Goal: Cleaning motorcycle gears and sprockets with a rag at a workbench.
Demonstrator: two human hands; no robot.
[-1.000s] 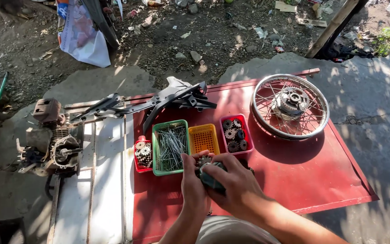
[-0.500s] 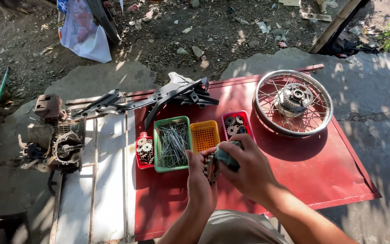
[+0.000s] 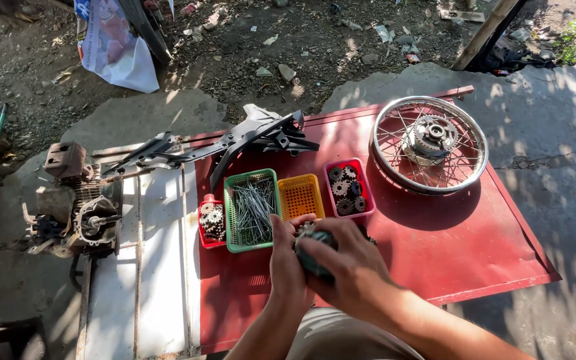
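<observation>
Both hands meet at the near edge of the red table (image 3: 435, 267), just near of the row of baskets. The right hand (image 3: 345, 267) is clenched over a dark, rounded metal part (image 3: 315, 260); its grip wraps the part from above and covers most of it. The left hand (image 3: 287, 263) presses against the part's left side, fingers closed on it. Only a dark grey-green curved surface shows between the hands, with pale toothed metal at its far end, partly hidden; its exact shape cannot be told.

Basket row, left to right:
- small red basket (image 3: 203, 230), holding gears;
- green basket (image 3: 233, 220), holding thin bright metal rods;
- yellow basket (image 3: 300, 197), contents not discernible;
- pink basket (image 3: 363, 193), holding dark gears.

At the far right of the table lies a spoked wheel rim (image 3: 428, 143) with a hub at its centre. At the far left edge lies a black frame piece (image 3: 248, 137). Left of the table, beside a white panel (image 3: 161, 267), an engine block (image 3: 75, 210) stands on the ground.
</observation>
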